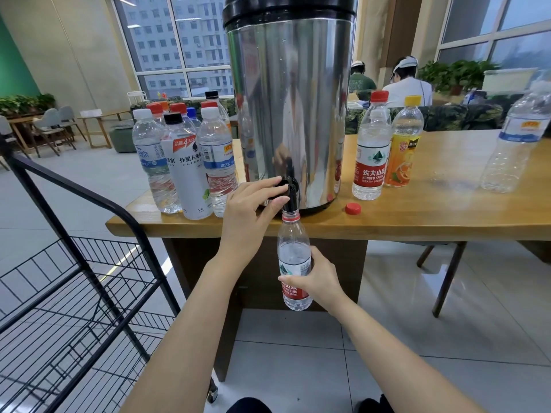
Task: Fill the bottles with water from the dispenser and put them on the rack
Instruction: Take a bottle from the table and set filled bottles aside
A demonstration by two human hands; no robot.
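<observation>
Left hand [253, 204] reaches forward to steel dispenser [289, 99], fingers and thumb pinching black tap lever [286, 186]. Right hand [317, 281] curled round clear plastic bottle [293, 254], held upright, uncapped mouth right under dispenser's spout; water inside up to near shoulder. Loose red cap [353, 208] on wooden table [447, 216] just right of dispenser. Capped bottles [185, 162] clustered left of dispenser; black wire rack [74, 293] lower left.

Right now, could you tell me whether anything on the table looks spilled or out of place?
Only a loose red cap lies on the table beside the dispenser, probably off the bottle being filled. No spill visible.
</observation>
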